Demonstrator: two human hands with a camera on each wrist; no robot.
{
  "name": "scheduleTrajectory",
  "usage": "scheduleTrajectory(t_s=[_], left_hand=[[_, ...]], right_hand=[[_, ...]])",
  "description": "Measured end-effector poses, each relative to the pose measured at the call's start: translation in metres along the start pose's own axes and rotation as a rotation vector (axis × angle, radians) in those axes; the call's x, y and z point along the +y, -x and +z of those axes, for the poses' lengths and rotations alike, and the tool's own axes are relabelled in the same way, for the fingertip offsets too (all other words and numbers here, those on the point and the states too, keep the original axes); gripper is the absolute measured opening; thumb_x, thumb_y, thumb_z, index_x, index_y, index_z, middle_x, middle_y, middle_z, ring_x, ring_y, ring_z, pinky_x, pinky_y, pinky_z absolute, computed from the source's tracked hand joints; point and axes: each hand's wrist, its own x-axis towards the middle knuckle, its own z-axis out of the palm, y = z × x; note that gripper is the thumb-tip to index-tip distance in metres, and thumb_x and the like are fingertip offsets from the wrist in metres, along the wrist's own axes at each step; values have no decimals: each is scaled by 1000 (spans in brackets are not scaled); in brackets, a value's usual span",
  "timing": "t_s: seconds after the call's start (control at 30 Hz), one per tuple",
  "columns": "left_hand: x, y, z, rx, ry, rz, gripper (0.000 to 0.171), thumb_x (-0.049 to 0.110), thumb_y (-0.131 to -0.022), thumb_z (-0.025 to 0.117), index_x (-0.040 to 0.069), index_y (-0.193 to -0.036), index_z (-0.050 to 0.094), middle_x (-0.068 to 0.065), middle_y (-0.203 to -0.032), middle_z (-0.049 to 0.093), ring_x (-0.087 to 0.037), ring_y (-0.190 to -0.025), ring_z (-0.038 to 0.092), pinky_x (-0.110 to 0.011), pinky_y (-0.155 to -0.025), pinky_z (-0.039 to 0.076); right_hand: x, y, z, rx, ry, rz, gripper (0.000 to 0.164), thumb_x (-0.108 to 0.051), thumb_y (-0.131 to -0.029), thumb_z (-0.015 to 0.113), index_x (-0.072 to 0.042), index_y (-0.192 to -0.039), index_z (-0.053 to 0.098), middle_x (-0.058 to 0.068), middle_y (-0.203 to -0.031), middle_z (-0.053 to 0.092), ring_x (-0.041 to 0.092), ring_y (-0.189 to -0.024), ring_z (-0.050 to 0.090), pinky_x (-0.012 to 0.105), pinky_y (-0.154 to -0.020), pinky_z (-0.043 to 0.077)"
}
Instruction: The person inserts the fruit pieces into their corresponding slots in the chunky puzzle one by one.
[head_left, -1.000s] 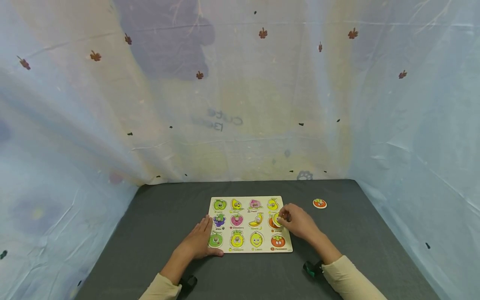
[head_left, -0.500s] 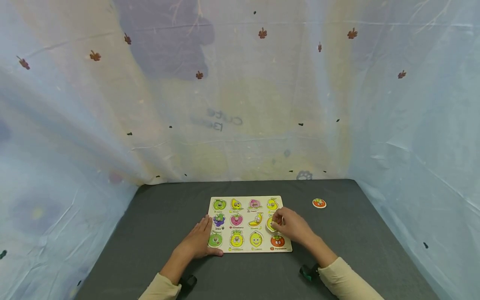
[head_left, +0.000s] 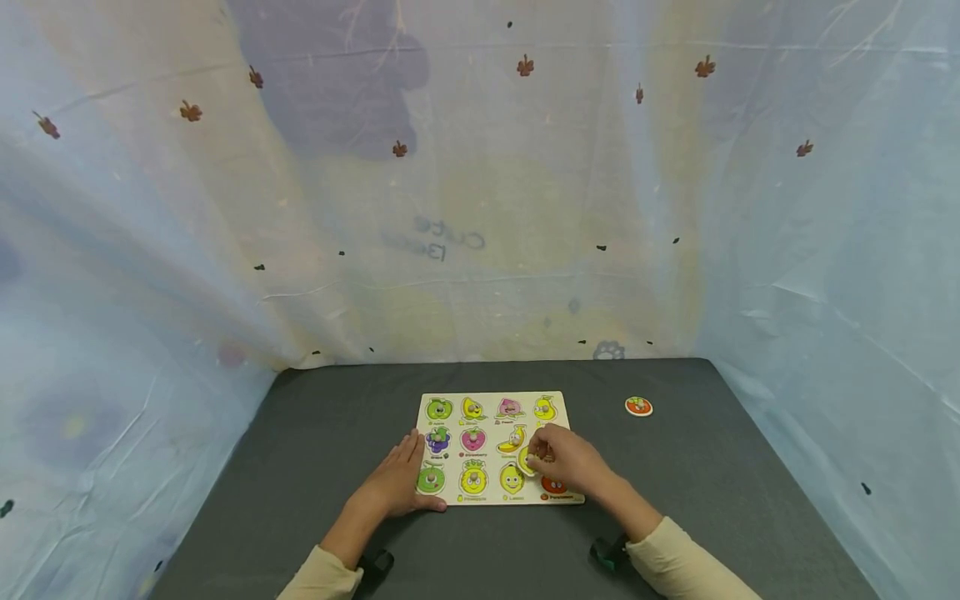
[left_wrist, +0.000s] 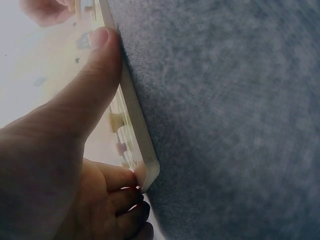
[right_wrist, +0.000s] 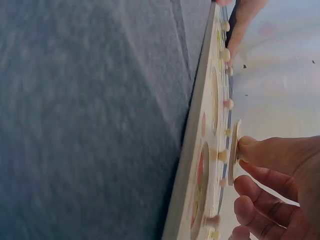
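A pale wooden fruit puzzle board [head_left: 493,462] lies on the dark cloth, with knobbed fruit pieces in several of its recesses. My left hand [head_left: 396,477] rests along its left side; the fingers touch the left edge and the thumb lies over the front edge. Above the board, my right hand [head_left: 572,460] pinches a yellow puzzle piece [head_left: 522,463] between thumb and finger. In the right wrist view this piece [right_wrist: 233,165] is tilted on edge, above the lemon recess [head_left: 513,478] area. The persimmon recess [head_left: 554,485] shows its red picture partly under my right hand.
A loose red-orange puzzle piece [head_left: 639,407] lies on the dark tabletop [head_left: 337,417], right of the board. A pale patterned curtain [head_left: 480,208] hangs behind and at both sides of the table. Knobs [right_wrist: 225,55] stick up from the board's surface.
My right hand has carried the yellow piece left and toward the front, from over the orange picture to near the lemon recess. My left hand stays in place.
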Motion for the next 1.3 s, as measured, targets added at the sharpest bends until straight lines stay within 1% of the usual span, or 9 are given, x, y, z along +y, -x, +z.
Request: scheduleTrajectory(t_s=[0.17, 0.23, 0.37, 0.5, 0.7, 0.8, 1.03, 1.2, 1.3], left_hand=[[2, 1, -1, -5, 3, -6, 129, 57, -81, 91, -11, -166, 22, -30, -175, 16, -44, -163, 20, -56, -132, 23], [2, 1, -1, -5, 3, -7, 129, 57, -81, 91, -11, -166, 22, -30, -175, 16, -45, -162, 20, -56, -132, 23], [1, 0, -1, -4, -3, -7, 129, 57, -81, 91, -11, -166, 22, -30, -175, 16, -44, -163, 20, -55, -132, 23], [0, 0, 0, -8, -2, -8, 130, 58, -81, 91, -11, -166, 21, -30, -175, 16, -44, -163, 20, -55, -132, 23], [0, 0, -1, -9, 3, -8, 130, 58, -81, 91, -11, -166, 21, -30, -175, 16, -44, -163, 20, -55, -132, 23], [1, 0, -1, -10, 6, -6, 130, 58, -81, 91, -11, -166, 21, -30, -175, 16, -44, -163, 19, -55, -132, 23], [2, 1, -2, -10, 13, -3, 129, 57, -81, 91, -12, -166, 21, -31, -175, 16, -44, -163, 20, -56, -132, 23], [2, 2, -3, -8, 12, -3, 129, 57, -82, 91, -12, -166, 21, -31, -175, 16, -44, -163, 20, -56, -132, 23], [2, 2, -3, -8, 12, -6, 129, 58, -81, 91, -11, -166, 21, -30, -175, 16, -44, -163, 20, -56, -132, 23]], right_hand=[[-7, -1, 4, -30, -8, -13, 12, -17, -98, 81, -17, -94, 71, -8, -86, 59, 5, -72, 51, 26, -62, 47], [-9, -2, 6, -36, 10, -12, 12, -19, -98, 81, -18, -93, 70, -9, -85, 58, 4, -71, 50, 26, -62, 45], [-13, -2, 9, -43, 8, -15, 13, -20, -98, 81, -20, -92, 70, -8, -85, 57, 6, -69, 48, 27, -60, 44], [-16, -2, 12, -50, -13, -33, 12, -19, -98, 81, -18, -95, 70, -6, -87, 59, 5, -70, 49, 26, -61, 44], [-20, -1, 13, -64, -11, -38, 11, -19, -99, 80, -16, -98, 70, -4, -89, 62, 3, -70, 51, 26, -62, 46], [-22, -1, 14, -71, -10, -38, 11, -19, -99, 81, -16, -98, 70, -3, -90, 62, 3, -69, 50, 25, -62, 45], [-23, -1, 16, -75, -46, -71, 13, -15, -97, 82, -14, -94, 69, -2, -88, 61, 3, -69, 50, 25, -59, 45], [-24, -3, 18, -82, -33, -59, 13, -15, -97, 82, -15, -93, 69, -3, -87, 61, 3, -68, 50, 24, -59, 45], [-24, -4, 17, -79, -35, -67, 13, -14, -96, 82, -15, -93, 70, -2, -87, 61, 3, -69, 50, 25, -59, 45]])
